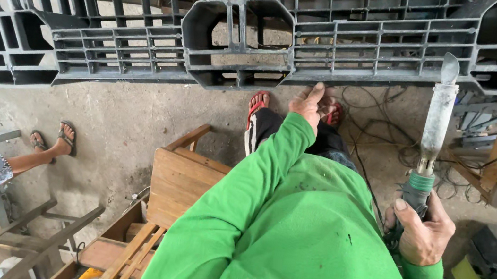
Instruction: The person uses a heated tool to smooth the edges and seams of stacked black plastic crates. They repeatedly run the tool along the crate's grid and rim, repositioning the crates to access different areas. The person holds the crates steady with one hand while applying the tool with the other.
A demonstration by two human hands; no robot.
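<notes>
Grey concrete floor (134, 123), stained, seen from the head camera, with a large dark grey plastic pallet (237, 34) tipped on edge across the far side

Left hand (308, 106), out of a green sleeve (242, 184), spread wide, fingers pressed against the pallet's lower edge near its middle block

Right hand (422, 232), near and to the right, wrapped tight around the green grip of a heat tool (433, 136), its long pale metal nozzle pointing up, flattened tip just below the pallet's edge

Red sandals (259, 103) beneath the left hand

Wooden stool (178, 181) near left

Tangled wires (387, 120) on the floor at right

Another person's sandalled foot (64, 139) far left, well apart
</notes>
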